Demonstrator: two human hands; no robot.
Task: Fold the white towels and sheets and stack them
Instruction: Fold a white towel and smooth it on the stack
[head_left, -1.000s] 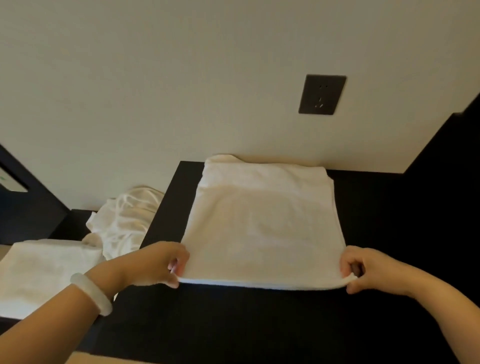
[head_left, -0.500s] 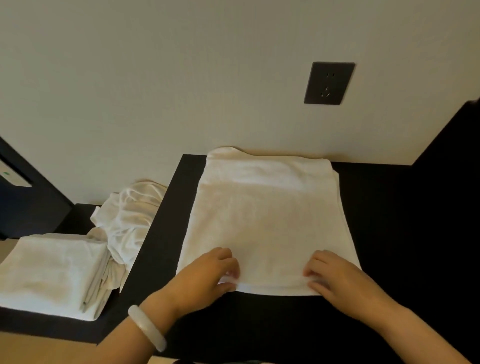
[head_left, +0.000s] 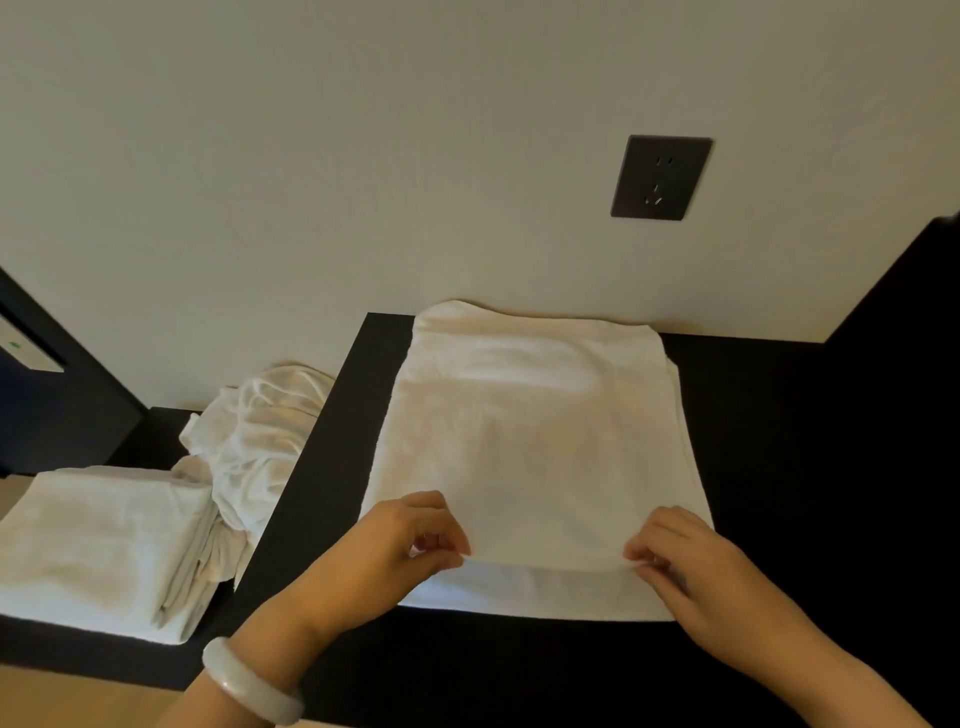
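At the near edge of the dark surface (head_left: 779, 467), my left hand (head_left: 410, 545) and right hand (head_left: 675, 551) apparently pinch the white towel (head_left: 535, 441)'s top layer; I'd lift both corners evenly, matching edges at the far fold.

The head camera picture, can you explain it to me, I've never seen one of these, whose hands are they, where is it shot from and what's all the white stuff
There is no machine here. A person wears a camera on the head, so you look down at their own two bare hands. The left hand, with a pale stone bangle on its wrist, and the right hand each pinch the near edge of the top layer of a white terry towel, which lies flat on a black tabletop. To the left, lower down, sit a folded white stack and a crumpled white sheet. A dark wall socket is above.
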